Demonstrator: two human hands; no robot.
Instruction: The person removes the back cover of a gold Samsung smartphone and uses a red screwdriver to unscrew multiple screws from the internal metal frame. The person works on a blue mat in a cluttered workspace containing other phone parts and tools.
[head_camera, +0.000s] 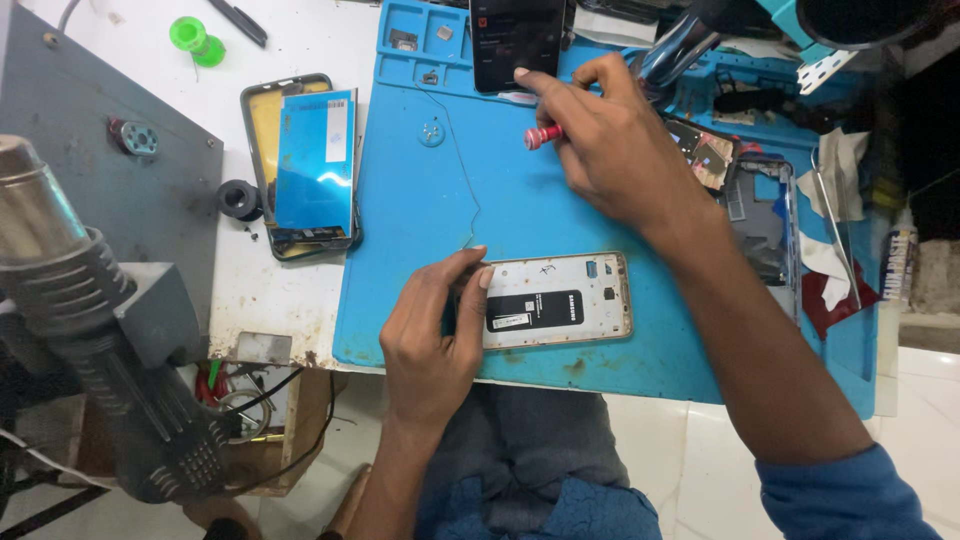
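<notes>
i am watching the opened phone (556, 300) lying flat on the blue mat (420, 200), its long axis running left to right across the mat's near edge. its pale metal inner frame is facing up, with a black battery in the middle and a smooth gold rim around it. my left hand (432, 330) is pinching the phone's left end, thumb and fingers narrowed onto the edge. my right hand (600, 130) is reaching past the phone toward the mat's far side, fingers curled around a small screwdriver (543, 134) with a red ridged cap pointing left. its forefinger is touching the bottom edge of a dark, lit phone (517, 40) standing at the mat's far edge. left of the mat, on the white surface (300, 30), a phone shell (300, 165) is lying with a glossy blue film sheet on it. a grey ribbed heat gun (90, 300) is sitting further left.
</notes>
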